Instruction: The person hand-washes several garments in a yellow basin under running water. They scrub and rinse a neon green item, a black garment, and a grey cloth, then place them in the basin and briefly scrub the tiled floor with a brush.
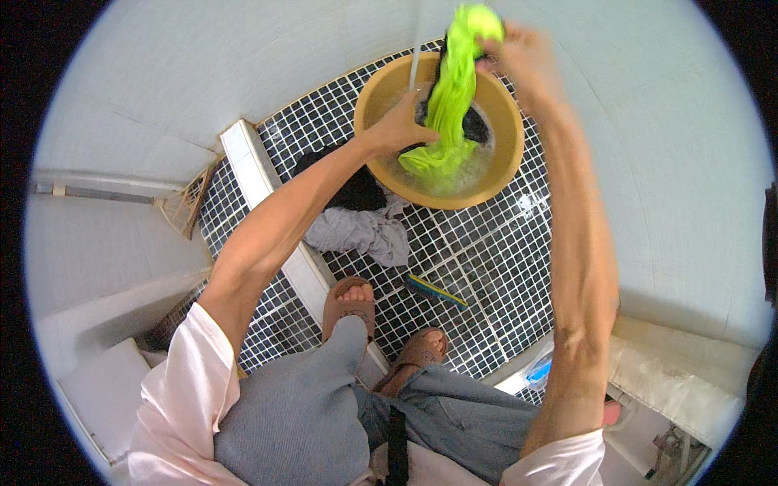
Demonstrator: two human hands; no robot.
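At the top, the right hand (523, 63) pinches green cloth (454, 101); the left hand (397, 128) is spread. Swinging it could splash water.

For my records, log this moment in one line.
right hand: holding green cloth | left hand: open, beside cloth | basin: water | floor: brush
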